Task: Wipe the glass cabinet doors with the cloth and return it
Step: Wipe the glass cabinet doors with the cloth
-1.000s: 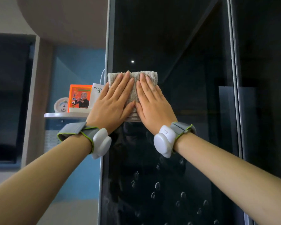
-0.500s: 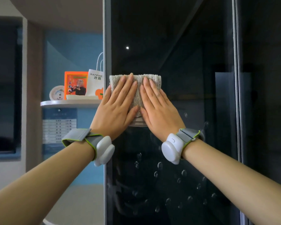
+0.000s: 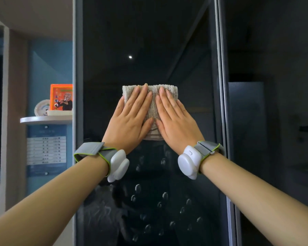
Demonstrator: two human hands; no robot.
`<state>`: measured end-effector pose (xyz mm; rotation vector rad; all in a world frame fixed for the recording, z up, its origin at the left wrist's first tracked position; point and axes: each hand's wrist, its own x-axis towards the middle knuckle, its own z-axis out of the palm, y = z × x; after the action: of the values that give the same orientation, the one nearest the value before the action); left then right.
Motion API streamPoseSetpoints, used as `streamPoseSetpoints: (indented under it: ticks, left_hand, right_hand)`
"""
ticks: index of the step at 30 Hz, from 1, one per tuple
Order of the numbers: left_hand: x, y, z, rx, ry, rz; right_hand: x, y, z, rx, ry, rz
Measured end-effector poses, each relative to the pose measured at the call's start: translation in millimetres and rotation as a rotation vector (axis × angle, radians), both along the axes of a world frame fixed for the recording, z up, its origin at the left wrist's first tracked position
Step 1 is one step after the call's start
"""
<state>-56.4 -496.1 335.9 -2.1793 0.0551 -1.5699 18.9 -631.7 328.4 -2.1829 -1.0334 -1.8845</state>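
Head cam: cloth (image 3: 150, 102) now nearer mid-pane of the glass door (image 3: 149, 50), shifted right off the frame edge vs a sec ago. Left hand (image 3: 130, 121) & right hand (image 3: 176, 121) flat, fingers spread, pressing cloth to glass, no clenched grip. Wipe prob mid-stroke; smudges below, right door (image 3: 274, 68) untouched.
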Motion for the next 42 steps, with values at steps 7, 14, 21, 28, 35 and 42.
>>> streamPoseSetpoints:
  ticks: [7,14,21,28,35,42]
  left_hand:
    - [40,-58,6,0.059,0.015,0.003]
    - [62,-93,10,0.091,0.033,0.020]
    - [60,-90,3,0.111,0.051,0.034]
    - [51,-78,-36,0.207,0.057,0.070]
    - [39,-60,-30,0.220,0.078,0.098]
    - [0,-7,-31,0.156,0.052,0.144]
  right_hand:
    - [36,-61,0,0.028,0.055,0.023]
    - [55,-94,-1,0.036,0.078,-0.013]
    - [54,-88,-15,0.053,0.122,0.029]
    - [42,-79,-60,0.079,0.139,0.055]
    - [31,-64,-56,0.061,0.140,0.060]
    - [-1,-11,-45,0.027,0.074,0.110]
